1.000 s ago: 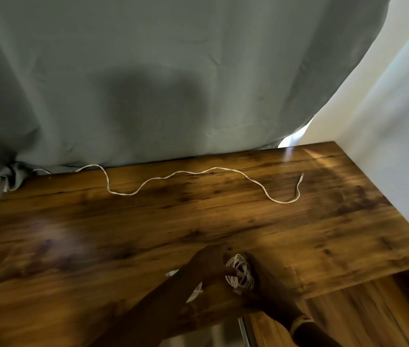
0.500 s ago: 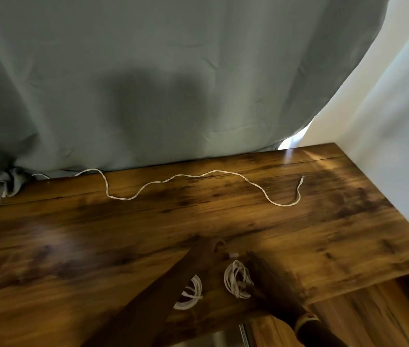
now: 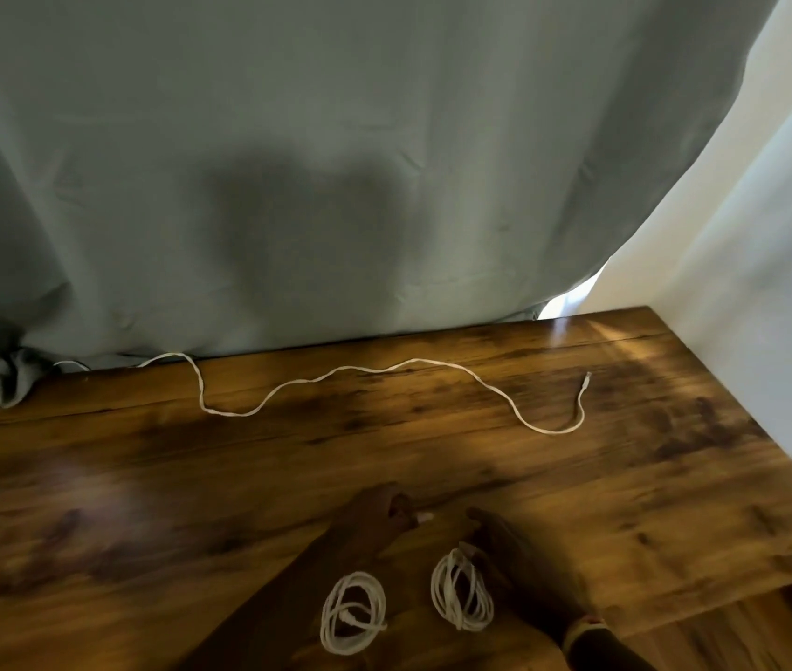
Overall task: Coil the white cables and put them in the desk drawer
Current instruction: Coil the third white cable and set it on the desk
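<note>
Too dim to tell what the left hand [image 3: 374, 518] or the right hand [image 3: 512, 556], beside a coil [image 3: 461, 595], holds; the loose cable [image 3: 384, 376] runs out of sight under the curtain [image 3: 287, 196].

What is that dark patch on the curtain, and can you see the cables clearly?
Head view: the patch on the curtain looks like a soft cast shadow; head view: the left hand and right hand are dim and slightly blurred; head view: the left coil, the right coil and the loose cable show clearly on the desk.
</note>
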`<state>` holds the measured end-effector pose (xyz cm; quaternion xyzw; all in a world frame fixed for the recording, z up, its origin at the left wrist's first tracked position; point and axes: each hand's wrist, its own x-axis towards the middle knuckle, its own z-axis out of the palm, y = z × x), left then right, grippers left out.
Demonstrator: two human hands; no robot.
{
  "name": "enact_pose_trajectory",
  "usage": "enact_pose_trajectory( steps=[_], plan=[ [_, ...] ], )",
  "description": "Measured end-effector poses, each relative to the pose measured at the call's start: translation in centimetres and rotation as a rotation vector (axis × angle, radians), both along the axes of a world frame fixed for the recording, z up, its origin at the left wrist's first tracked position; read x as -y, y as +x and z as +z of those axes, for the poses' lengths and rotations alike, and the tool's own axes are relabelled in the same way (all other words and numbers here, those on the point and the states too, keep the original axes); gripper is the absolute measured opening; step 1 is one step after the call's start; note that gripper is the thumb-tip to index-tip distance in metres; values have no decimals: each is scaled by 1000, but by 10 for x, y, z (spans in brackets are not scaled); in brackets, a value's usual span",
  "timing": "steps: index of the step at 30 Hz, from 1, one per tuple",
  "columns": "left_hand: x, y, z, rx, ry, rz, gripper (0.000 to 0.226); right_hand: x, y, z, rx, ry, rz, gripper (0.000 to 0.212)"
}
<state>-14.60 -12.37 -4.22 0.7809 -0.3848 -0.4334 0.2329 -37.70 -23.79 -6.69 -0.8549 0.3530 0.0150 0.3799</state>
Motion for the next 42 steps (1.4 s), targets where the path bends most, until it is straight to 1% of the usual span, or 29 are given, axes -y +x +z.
enact_pose_trajectory(
  steps=[3, 4, 6, 7, 11, 13, 15, 16, 18, 20, 22, 23, 24, 27, 29, 30, 32, 33, 35, 36, 39, 42],
  plan=[
    [0, 18, 1, 10, -6, -7, 71, 25, 16, 6, -49, -82, -5, 77],
    [2, 24, 1, 27, -21, 1, 69, 36, 22, 10, -54, -113, -14, 76],
    [3, 34, 5, 50, -52, 19, 57, 62, 29, 15, -55, -173, -28, 63],
    [3, 37, 8, 50, -60, 37, 52, 75, 32, 17, -57, -191, -41, 60],
    [9, 50, 19, 133, -113, 59, 49, 128, 44, 25, -89, -300, -134, 73],
    [15, 54, 26, 193, -122, 25, 50, 149, 54, 28, -116, -286, -182, 80],
    [20, 55, 33, 240, -111, -13, 51, 167, 61, 26, -137, -182, -230, 84],
    [25, 55, 37, 266, -115, -38, 52, 173, 65, 23, -144, -147, -248, 81],
    [38, 53, 46, 324, -127, -116, 56, 179, 66, 16, -186, -139, -248, 65],
    [52, 53, 58, 402, -113, -206, 57, 176, 68, 9, -305, -249, -195, 44],
    [67, 49, 71, 522, -159, -290, 57, 166, 72, 6, -408, -333, -110, 33],
    [69, 49, 77, 584, -192, -311, 58, 156, 83, 4, -371, -335, -82, 31],
    [74, 48, 82, 626, -225, -330, 60, 146, 92, 5, -278, -308, -74, 32],
    [97, 51, 93, 702, -287, -401, 65, 113, 119, 28, 84, -252, -52, 47],
    [115, 60, 107, 750, -343, -504, 62, 97, 138, 48, 262, -303, -33, 43],
    [122, 67, 115, 753, -358, -552, 54, 92, 147, 59, 306, -318, -27, 37],
    [137, 78, 136, 777, -327, -599, 32, 92, 158, 85, 375, -341, -40, 31],
    [142, 86, 147, 775, -314, -596, 31, 95, 163, 98, 414, -334, -53, 31],
    [150, 98, 171, 690, -285, -591, 36, 102, 164, 123, 452, -351, -81, 25],
    [152, 101, 183, 673, -276, -628, 36, 105, 162, 136, 459, -378, -78, 21],
    [151, 109, 220, 715, -299, -743, 29, 111, 157, 167, 450, -368, 13, 15],
    [146, 124, 256, 855, -426, -704, 24, 112, 146, 205, 395, -277, 85, 29]
  ],
)
